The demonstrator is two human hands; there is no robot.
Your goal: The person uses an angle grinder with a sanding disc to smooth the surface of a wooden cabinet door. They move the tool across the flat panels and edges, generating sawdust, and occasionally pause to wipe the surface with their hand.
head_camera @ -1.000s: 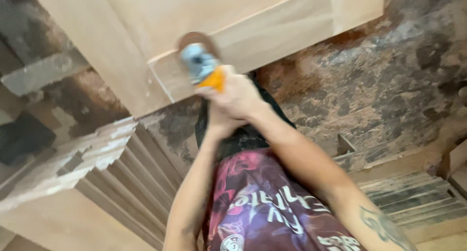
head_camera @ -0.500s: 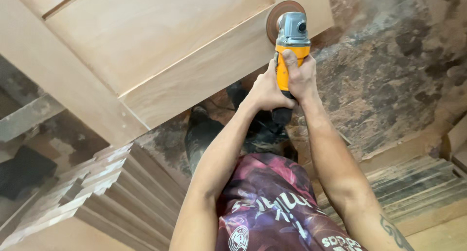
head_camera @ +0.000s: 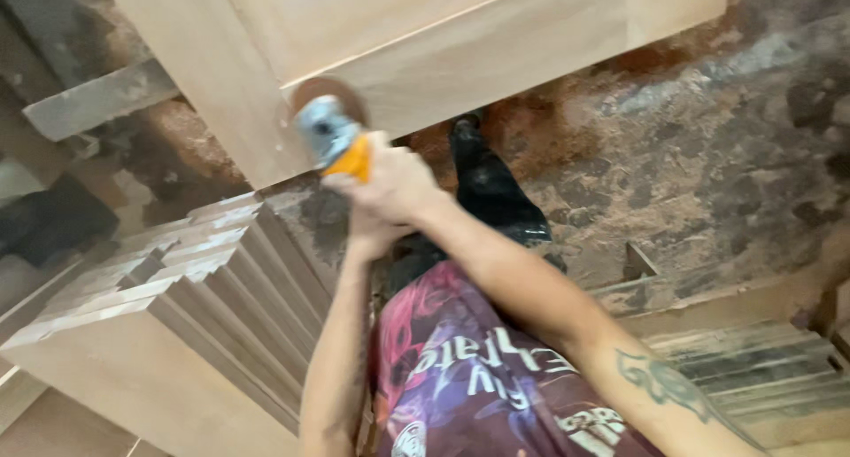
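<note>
Orange and grey sander [head_camera: 335, 138]: your right hand [head_camera: 394, 184] and left hand [head_camera: 370, 233] wrapped it tight, steadying its brown disc [head_camera: 320, 90] against the pale wooden door panel [head_camera: 460, 50].

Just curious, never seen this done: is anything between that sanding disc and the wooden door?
Nothing visible. The brown round sanding disc of the orange-and-grey grinder meets the pale wooden door panel directly; both hands grip behind it.
</note>
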